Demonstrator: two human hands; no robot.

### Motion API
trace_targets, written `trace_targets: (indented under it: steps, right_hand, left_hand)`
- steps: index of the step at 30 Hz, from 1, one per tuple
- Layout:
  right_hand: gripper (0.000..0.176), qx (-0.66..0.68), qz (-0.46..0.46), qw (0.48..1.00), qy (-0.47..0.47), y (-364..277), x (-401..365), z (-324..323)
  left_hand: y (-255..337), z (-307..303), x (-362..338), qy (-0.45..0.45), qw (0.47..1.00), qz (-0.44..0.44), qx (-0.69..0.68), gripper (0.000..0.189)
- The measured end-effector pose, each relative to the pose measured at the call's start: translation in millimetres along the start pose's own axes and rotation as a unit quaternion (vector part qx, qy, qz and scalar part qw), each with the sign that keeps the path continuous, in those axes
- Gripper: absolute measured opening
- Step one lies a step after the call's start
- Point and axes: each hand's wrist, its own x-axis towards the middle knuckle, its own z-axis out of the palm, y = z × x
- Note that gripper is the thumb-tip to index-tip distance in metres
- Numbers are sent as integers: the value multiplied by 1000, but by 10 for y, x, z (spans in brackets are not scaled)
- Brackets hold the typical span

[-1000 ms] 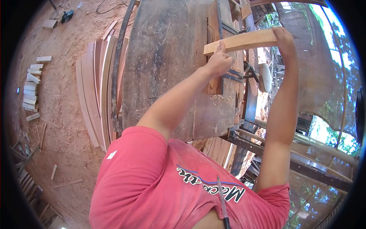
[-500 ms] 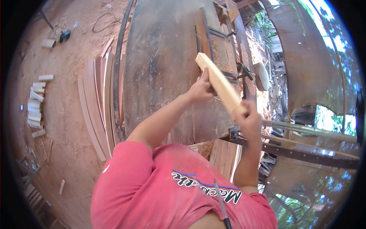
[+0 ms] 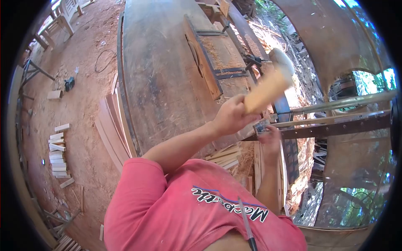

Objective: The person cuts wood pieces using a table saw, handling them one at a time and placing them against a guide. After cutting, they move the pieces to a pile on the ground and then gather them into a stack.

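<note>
A short, squared piece of pale wood (image 3: 268, 93) slants up and to the right over the table's right edge, its far end smeared by motion. My left hand (image 3: 230, 116) is closed around its near end. Below it, by the corner of the wooden machine table (image 3: 167, 83), my right hand (image 3: 271, 140) is off the wood. Its blurred fingers look apart, right at a small metal fitting (image 3: 261, 126). On the table, a wooden fence board (image 3: 204, 62) stands beside a sawdust-covered section with dark metal bars (image 3: 230, 72).
Long curved boards (image 3: 109, 125) lean along the table's left side. Short wood blocks (image 3: 57, 154) lie in a row on the dirt floor. A metal rail (image 3: 331, 127) and a pole extend right from the table corner. Wood strips (image 3: 224, 157) lie below the table's near edge.
The wood piece has swung up and right, away from the fence board. My right hand has let go of it and dropped lower; my left hand now holds its near end. The view has shifted.
</note>
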Motion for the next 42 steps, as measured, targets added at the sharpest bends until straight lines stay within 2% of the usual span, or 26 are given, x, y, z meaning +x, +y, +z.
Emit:
trace_targets:
  steps: [1, 2, 3, 4, 5, 6, 7, 8, 9, 10, 11, 13, 15, 16, 18, 19, 21, 24, 27, 37, 42]
  right_hand:
    - [54, -76, 39, 996, -23, -23, -29, 288]
    - [57, -182, -34, 981, -57, 53, -83, 430]
    - [59, -286, -106, 948, -91, 165, -136, 543]
    - [59, -284, -109, 948, -91, 217, -183, 654]
    - [58, -272, -32, 958, -85, 258, -216, 750]
    - [57, -259, 48, 961, -80, 299, -235, 802]
    - [57, -255, 46, 962, -82, 350, -217, 832]
    - [51, -247, 85, 959, -111, 399, -204, 867]
    - [46, -237, 126, 953, -139, 438, -217, 900]
    - [46, -233, 129, 954, -140, 457, -209, 935]
    - [46, -238, 141, 951, -139, 465, -172, 971]
    - [47, -242, 152, 948, -140, 526, -124, 1007]
    - [56, -373, -11, 924, -81, 599, -119, 1028]
    - [56, -372, -9, 925, -82, 593, -147, 1007]
    - [69, -405, 1, 906, -125, 518, -251, 941]
    - [69, -403, 2, 906, -127, 435, -282, 927]
    - [77, -499, -7, 830, -248, 295, -298, 903]
    - [73, -455, -20, 857, -240, 348, -198, 907]
    - [75, -443, -40, 862, -242, 408, -117, 944]
    - [72, -462, -57, 851, -245, 414, 96, 1070]
    - [72, -462, -30, 854, -239, 402, 200, 1151]
  left_hand:
    - [6, 117, -7, 53, 989, -104, -89, 32]
    - [-62, 173, -34, 53, 990, -99, -88, 32]
    - [-151, 222, -78, 101, 941, -246, -207, 33]
    - [-225, 242, -115, 147, 854, -384, -318, 35]
    - [-331, 205, -177, 151, 855, -382, -316, 35]
    - [-435, 96, -272, 89, 883, -410, -208, 36]
    - [-546, 36, -352, 24, 896, -433, -94, 38]
    - [-750, 115, -487, 24, 896, -435, -90, 38]
    - [-1017, 253, -693, 3, 938, -339, 77, 38]
    - [-1163, 318, -816, -19, 944, -227, 239, 39]
    - [-1196, 298, -826, -21, 943, -228, 241, 39]
    - [-1259, 244, -778, -58, 956, -281, 65, 38]
    - [-1300, 209, -767, -61, 952, -295, 49, 39]
    - [-1318, 193, -758, -65, 950, -304, 34, 40]
    - [-1353, 119, -782, -99, 954, -281, 43, 39]
    - [-1366, 81, -797, -130, 956, -256, 52, 39]
    - [-1372, 84, -786, -118, 958, -254, 55, 40]
    - [-1420, 107, -737, -109, 954, -274, 52, 42]
    - [-1493, 74, -667, -119, 948, -289, 61, 43]
    - [-1656, -33, -523, -128, 949, -281, 66, 40]
    - [-1713, -58, -446, -114, 949, -283, 75, 41]
